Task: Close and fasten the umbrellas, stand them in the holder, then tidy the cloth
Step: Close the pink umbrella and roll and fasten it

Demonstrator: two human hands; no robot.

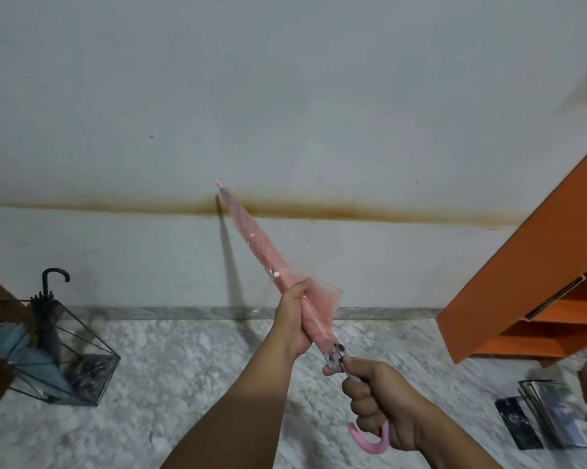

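Item: pink umbrella (268, 265), collapsed, held tip-up and tilted left before the stained wall (285, 113). Left hand (293, 319) wrapped tight around the gathered canopy, lower folds flaring loose beside it; right hand (383, 404) clenched on the pink crook handle (370, 441). Step judged in hand: gathering the canopy for fastening; a white snap (276, 274) shows just above the left hand, strap not discernible. Next move likely calls for winding the folds snug and closing the snap, then carrying it left. Wire umbrella holder (82, 360) stands on the marble floor (200, 367) at left, already holding a black umbrella (50, 313) and a blue umbrella (24, 350). Orange shelf unit (539, 282) at right; booklets (549, 414) on the floor below. No obstruction between; cloth not identifiable.
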